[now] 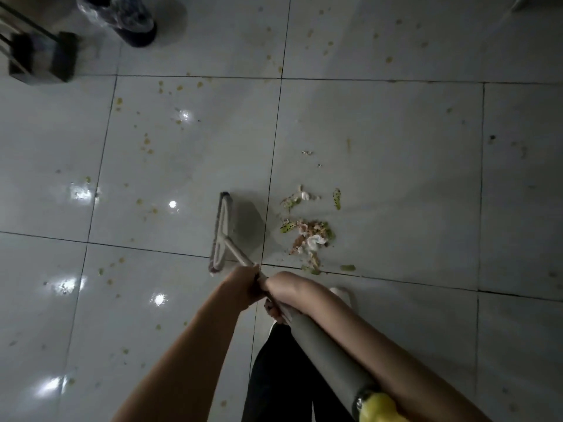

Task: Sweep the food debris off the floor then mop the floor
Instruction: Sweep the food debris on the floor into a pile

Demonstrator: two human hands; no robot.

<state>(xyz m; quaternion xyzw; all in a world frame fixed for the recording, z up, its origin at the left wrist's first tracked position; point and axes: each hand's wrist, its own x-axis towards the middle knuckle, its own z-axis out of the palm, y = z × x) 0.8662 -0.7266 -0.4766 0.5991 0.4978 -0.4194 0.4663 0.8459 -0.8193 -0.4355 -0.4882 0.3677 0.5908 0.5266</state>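
A long grey broom handle (329, 354) with a yellow end cap runs from the lower right up to a flat pale broom head (221, 233) that rests on the white tiled floor (380, 184). My left hand (243, 284) and my right hand (278, 295) are both closed around the handle, one right behind the other. A pile of food debris (309, 236), green peels and pale scraps, lies just right of the broom head, apart from it. Small yellowish spots (146, 143) dot the tiles to the left and far side.
A dark dustpan with a thin handle (42, 56) stands at the far left. A black bin lined with clear plastic (128, 16) is beside it. My dark trouser leg (280, 382) and a pale shoe (342, 295) are below the hands.
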